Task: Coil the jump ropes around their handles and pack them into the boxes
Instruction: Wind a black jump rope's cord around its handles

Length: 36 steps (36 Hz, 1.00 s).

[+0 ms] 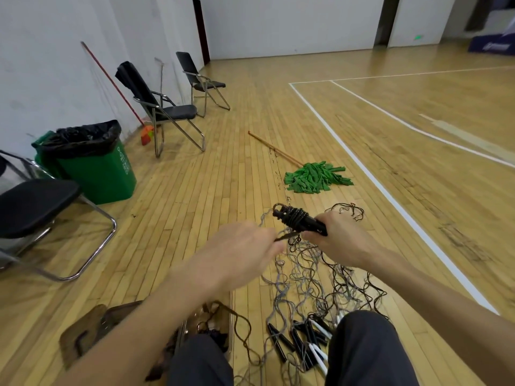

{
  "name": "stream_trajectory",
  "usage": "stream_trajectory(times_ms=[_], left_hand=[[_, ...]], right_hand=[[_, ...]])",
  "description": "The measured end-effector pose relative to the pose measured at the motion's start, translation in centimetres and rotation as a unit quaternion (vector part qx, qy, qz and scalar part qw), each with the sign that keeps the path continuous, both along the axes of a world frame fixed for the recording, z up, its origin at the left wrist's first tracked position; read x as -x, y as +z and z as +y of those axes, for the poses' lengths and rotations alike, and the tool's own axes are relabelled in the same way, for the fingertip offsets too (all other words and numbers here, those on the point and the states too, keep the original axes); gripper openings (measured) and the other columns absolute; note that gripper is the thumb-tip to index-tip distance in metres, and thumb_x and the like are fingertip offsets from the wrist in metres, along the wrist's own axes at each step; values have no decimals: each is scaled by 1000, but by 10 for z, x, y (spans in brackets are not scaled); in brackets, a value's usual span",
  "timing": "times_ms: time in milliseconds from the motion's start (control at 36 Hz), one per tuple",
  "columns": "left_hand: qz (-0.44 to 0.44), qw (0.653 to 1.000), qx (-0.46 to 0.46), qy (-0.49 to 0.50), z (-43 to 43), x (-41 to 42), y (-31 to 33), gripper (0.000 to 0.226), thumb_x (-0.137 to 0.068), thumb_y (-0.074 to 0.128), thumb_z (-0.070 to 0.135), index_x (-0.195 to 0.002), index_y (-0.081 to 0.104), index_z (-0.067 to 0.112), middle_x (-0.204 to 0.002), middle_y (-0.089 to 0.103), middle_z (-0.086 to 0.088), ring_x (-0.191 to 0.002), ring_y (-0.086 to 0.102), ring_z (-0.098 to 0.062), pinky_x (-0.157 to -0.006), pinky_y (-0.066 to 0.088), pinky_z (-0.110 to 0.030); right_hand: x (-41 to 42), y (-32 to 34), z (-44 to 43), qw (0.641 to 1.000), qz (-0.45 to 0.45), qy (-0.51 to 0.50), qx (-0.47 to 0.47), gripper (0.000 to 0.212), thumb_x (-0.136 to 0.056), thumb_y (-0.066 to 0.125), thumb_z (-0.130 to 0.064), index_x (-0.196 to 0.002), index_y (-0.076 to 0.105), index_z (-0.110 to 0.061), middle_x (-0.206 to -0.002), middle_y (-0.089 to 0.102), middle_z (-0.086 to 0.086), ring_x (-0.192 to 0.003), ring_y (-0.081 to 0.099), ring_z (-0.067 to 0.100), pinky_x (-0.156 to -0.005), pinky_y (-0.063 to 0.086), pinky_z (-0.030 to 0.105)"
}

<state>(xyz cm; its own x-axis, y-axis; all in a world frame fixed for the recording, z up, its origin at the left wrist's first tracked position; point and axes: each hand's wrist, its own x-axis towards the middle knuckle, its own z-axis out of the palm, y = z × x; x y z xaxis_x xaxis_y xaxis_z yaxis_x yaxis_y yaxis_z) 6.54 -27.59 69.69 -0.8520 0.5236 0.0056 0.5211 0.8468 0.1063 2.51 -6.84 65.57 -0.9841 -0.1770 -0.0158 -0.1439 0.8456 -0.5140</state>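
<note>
Head view: person seated, both forearms reach fwd over the wood floor (195, 190). R hand (337, 240) has its fingers curled tight round a pair of black handles (309, 222), held up above the floor and pointing up-left. Black rope coil (292, 217) is wound several turns round the handles' upper part. L hand (245, 246) is just left of the bundle, fingers closed, pinching the free strand (287, 235) that runs from the coil into the hand; motion blur there, so exact finger positions are unclear.

Below the hands a tangle of loose ropes (315, 277), grey and dark cords mixed, lies on the floor between the knees and out in front. Spare handles (303, 341), black and white, lie by the R knee (362, 344).

Brown box (92, 327) is at lower left on the floor, flaps open, partly hidden behind the L forearm; contents too blurred to tell.

Bkgd: green mop (316, 176) flat on the floor ahead, green bin (94, 168) w/ black liner at left, folding chairs (164, 107) along the wall, broom (146, 133) leaning on the wall.
</note>
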Motion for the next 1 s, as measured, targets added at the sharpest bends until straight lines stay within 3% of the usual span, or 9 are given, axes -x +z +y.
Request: stream_trajectory(times_ms=[139,278,361,444,556,722,806,889,1000], left_hand=[[10,999,13,-50,-12,16,23,30,-105,39,42,-102,60,20,-82,57,8,-71,53,-8,-68,46,-22],[20,995,-12,-98,-13,29,32,29,-101,47,44,-101,67,24,-92,64,11,-87,55,-7,-81,45,-29],[-2,993,-46,-112,-12,32,33,25,-100,51,42,-97,69,25,-92,65,11,-87,56,-5,-84,45,-28],[-28,990,-78,-110,-11,36,33,16,-98,55,41,-91,67,32,-90,62,14,-87,55,-2,-82,41,-23],[-72,982,-150,-86,-14,38,31,9,-94,62,39,-86,67,37,-84,61,17,-82,55,0,-70,36,-13],[-115,966,-223,-62,-27,45,21,6,-92,68,31,-88,71,33,-84,70,9,-82,64,-10,-75,51,-26],[-135,952,-268,-59,-31,44,16,7,-92,68,27,-88,74,25,-79,70,5,-76,64,-15,-71,52,-26],[-155,932,-323,-44,-36,43,10,20,-91,65,33,-93,75,15,-76,65,-11,-66,55,-29,-60,46,-36],[-193,906,-376,-9,-40,44,1,27,-89,64,35,-95,72,9,-67,62,8,-61,55,-5,-59,44,-17]], right_hand=[[-3,6,-9,991,-105,57,-53,27,-98,64,-36,-113,66,-13,-78,65,1,-61,58,13,-52,43,24],[-12,15,-22,976,-152,129,-83,20,-95,68,-33,-81,56,-24,-70,61,-2,-56,54,13,-52,42,25],[-20,25,-25,965,-172,179,-90,24,-94,69,-34,-75,58,-24,-62,58,-3,-52,52,15,-52,43,28],[-28,34,-25,956,-173,221,-88,23,-93,70,-37,-75,61,-27,-64,61,-3,-54,53,12,-57,45,31],[-36,43,-27,949,-148,267,-75,29,-94,69,-40,-69,56,-32,-66,60,-3,-50,48,4,-53,38,22],[-40,41,-25,947,-141,287,-26,30,-95,68,-40,-70,56,-28,-66,58,-1,-53,49,9,-51,38,22],[-41,40,-24,938,-163,303,28,28,-96,67,-38,-77,58,-20,-61,57,0,-51,50,15,-50,40,26],[-43,38,-24,921,-186,322,118,25,-100,62,-31,-87,54,-12,-60,55,5,-50,49,19,-51,43,25],[-46,28,-26,898,-207,311,232,25,-102,59,-26,-95,49,-5,-62,52,-4,-52,48,19,-51,41,31]])
